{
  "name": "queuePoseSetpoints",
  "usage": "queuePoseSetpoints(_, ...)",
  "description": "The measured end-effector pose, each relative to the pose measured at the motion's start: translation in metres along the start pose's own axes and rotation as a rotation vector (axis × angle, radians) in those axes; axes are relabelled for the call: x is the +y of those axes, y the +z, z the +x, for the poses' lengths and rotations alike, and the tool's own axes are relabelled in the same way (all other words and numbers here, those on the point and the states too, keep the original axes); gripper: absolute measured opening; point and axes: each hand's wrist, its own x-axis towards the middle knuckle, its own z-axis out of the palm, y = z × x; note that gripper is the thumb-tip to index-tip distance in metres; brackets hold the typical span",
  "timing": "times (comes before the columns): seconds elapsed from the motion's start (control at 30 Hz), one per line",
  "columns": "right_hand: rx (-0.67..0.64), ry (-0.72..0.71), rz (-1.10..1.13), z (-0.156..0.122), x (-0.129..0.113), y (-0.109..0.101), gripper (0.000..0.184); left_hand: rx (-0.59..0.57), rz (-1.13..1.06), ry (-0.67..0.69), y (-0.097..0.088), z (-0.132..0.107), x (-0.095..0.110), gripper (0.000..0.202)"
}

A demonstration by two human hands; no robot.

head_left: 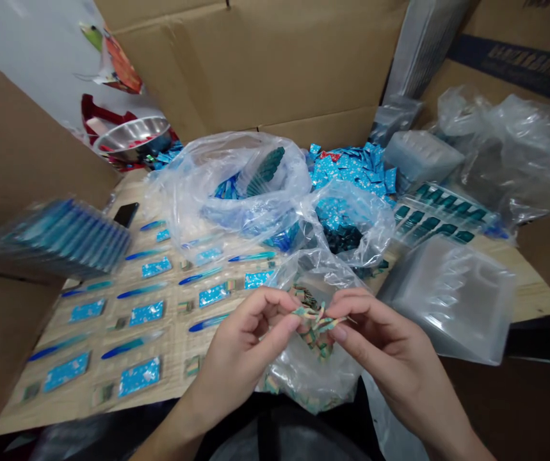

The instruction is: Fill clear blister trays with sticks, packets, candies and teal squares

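Observation:
Both my hands meet over a small clear plastic bag [303,378] of little striped packets in front of me. My left hand [241,346] pinches one end of a few joined striped packets [315,317], fingers closed on them. My right hand [380,349] pinches the other end, thumb and forefinger pressed together. To the left, on the wooden board [178,358], lie rows of blue foil sachets [140,376], blue pens [123,347] and small striped packets [193,365].
Larger clear bags [236,186] of blue sachets and teal items sit behind. A stack of clear plastic trays [452,294] lies right, filled blister packs [63,234] left. Cardboard walls [255,64] surround the board. A black phone [125,213] and a metal bowl [133,136] are at far left.

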Motion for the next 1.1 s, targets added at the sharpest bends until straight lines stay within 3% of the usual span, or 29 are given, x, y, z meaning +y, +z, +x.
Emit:
queuePoseSetpoints(0.17, -0.058, -0.025, -0.082, 0.001, 0.0, -0.001, 0.007, 0.003, 0.052, 0.03, -0.002, 0.002, 0.002, 0.005)
queuePoseSetpoints(0.3, 0.001, -0.072, -0.152, -0.004, -0.003, 0.0, 0.014, 0.038, 0.059, 0.08, 0.002, 0.003, 0.005, 0.009)
queuePoseSetpoints(0.5, 0.151, -0.093, -0.136, -0.012, -0.005, 0.003, 0.017, 0.313, 0.004, 0.159, 0.004, 0.003, 0.001, 0.011)
queuePoseSetpoints(0.6, 0.116, -0.063, 0.019, -0.011, -0.003, 0.011, 0.018, 0.224, -0.076, 0.162, 0.008, 0.002, 0.001, 0.011)
queuePoseSetpoints(0.73, 0.142, -0.143, 0.089, -0.008, 0.0, 0.021, 0.019, 0.113, -0.102, 0.186, 0.011, -0.004, 0.005, 0.015)
queuePoseSetpoints(0.93, 0.202, -0.231, -0.087, -0.013, 0.007, 0.021, 0.026, 0.024, -0.09, 0.203, 0.006, -0.009, 0.005, 0.015)
queuePoseSetpoints(1.1, 0.184, -0.365, -0.271, -0.019, 0.011, 0.018, 0.044, 0.042, -0.065, 0.209, 0.007, -0.007, 0.002, 0.023)
